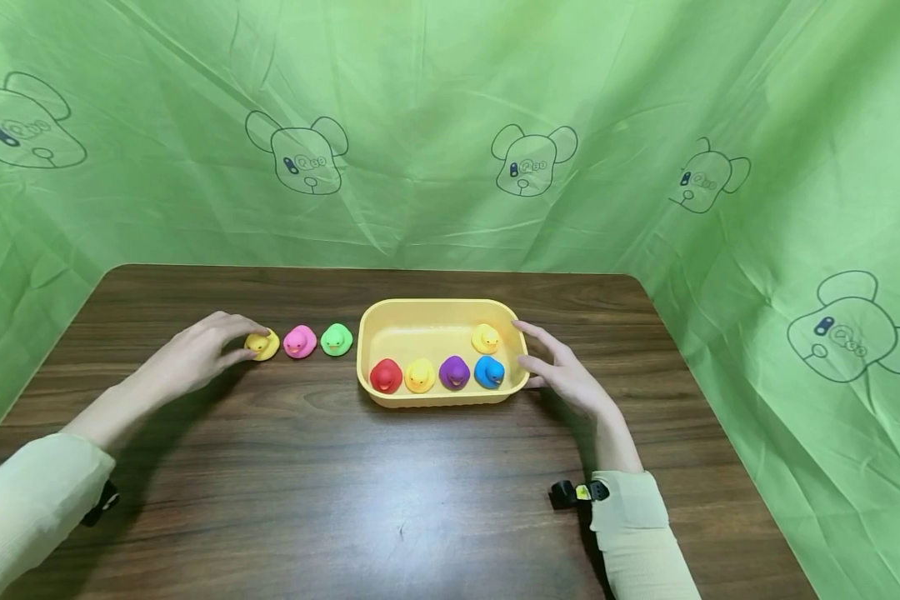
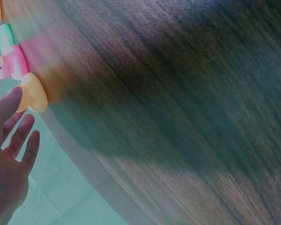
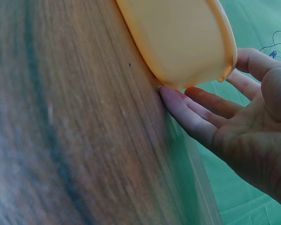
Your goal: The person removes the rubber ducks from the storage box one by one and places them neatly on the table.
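Note:
Thumb and fingertips of my left hand pinch a yellow rubber duck at the left end of a short row on the table. Beside it sit a pink duck and a green duck. My right hand touches the right end of a yellow plastic basin, its fingers loosely extended along the rim and outer wall. Inside, a red duck, a yellow duck, a purple duck and a blue duck line the near side; another yellow duck sits behind the blue one.
The dark wood-grain table has rounded far corners. Green cloth printed with bear faces hangs behind the table and along both sides. A black wrist strap with a small device is on the right sleeve.

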`<state>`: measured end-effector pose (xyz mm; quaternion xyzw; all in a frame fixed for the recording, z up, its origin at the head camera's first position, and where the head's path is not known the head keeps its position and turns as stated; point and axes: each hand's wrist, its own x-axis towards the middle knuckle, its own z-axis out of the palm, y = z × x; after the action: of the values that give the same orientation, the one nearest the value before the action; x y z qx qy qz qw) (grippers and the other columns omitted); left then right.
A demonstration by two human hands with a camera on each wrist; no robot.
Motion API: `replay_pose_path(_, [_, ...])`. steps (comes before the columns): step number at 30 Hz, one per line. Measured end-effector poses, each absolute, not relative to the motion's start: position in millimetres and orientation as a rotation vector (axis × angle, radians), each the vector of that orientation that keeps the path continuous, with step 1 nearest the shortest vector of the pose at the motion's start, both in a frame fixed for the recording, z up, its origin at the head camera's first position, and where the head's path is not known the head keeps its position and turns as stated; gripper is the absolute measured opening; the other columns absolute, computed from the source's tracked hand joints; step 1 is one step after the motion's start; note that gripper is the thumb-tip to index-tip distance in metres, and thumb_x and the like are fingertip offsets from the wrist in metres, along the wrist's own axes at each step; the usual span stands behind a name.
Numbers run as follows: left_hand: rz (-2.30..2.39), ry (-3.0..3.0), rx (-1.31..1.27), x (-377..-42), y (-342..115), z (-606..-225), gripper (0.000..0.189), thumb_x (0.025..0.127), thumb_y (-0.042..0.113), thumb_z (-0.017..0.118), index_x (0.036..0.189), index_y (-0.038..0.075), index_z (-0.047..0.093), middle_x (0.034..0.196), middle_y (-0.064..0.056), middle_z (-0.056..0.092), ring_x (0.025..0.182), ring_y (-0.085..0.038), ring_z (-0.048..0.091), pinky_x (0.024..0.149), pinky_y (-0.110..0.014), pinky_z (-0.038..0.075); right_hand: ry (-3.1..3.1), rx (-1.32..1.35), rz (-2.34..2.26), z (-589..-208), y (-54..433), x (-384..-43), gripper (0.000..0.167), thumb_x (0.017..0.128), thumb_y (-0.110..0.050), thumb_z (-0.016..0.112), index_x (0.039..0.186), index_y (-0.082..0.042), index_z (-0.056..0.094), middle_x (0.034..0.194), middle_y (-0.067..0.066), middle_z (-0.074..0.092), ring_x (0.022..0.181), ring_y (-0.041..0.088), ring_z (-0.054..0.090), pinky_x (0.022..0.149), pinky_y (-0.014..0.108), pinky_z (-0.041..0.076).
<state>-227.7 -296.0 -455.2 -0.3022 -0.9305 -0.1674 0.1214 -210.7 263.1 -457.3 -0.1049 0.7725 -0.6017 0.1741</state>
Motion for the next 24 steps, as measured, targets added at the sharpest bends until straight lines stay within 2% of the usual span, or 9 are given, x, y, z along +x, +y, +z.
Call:
replay_pose_path(10, [-0.53, -2.727, -0.871, -226, -295, -453, 0.036, 0.083, 0.008, 0.084, 0.117, 0.009, 0.073, 0.115, -0.008, 0.074, 0.109, -0.03, 0.064, 0.094, -0.053, 0.051, 2.2, -0.304, -1.693, -456, 262, -210, 0.062, 0.106, -0.02, 0.059, 0.162, -0.021, 0.032, 0.17, 0.012, 0.025, 0.131, 0.041, 0.056, 0.083, 0.034, 0.064])
replay_pose_path(17, [-0.625, -2.798, -0.753, -224, -284, -443, 0.032, 0.094, 0.014, 0.075, 0.125, 0.01, 0.071, 0.125, -0.009, 0.072, 0.123, -0.032, 0.06, 0.104, -0.056, 0.046, 2.206, -0.304, -1.686, -457, 264, -210, 0.062, 0.106, -0.021, 0.059, 0.162, -0.023, 0.033, 0.17, 0.011, 0.026, 0.133, 0.043, 0.054, 0.083, 0.034, 0.064])
replay_pose_path(24, [-0.686, -2.749, -0.746, -227, -254, -432, 0.035, 0.095, 0.012, 0.073, 0.129, 0.015, 0.069, 0.128, -0.009, 0.068, 0.124, -0.03, 0.058, 0.103, -0.053, 0.046, 2.21, -0.307, -1.68, -457, 264, -211, 0.061, 0.106, -0.02, 0.059, 0.161, -0.023, 0.033, 0.17, 0.011, 0.026, 0.135, 0.043, 0.053, 0.083, 0.036, 0.064])
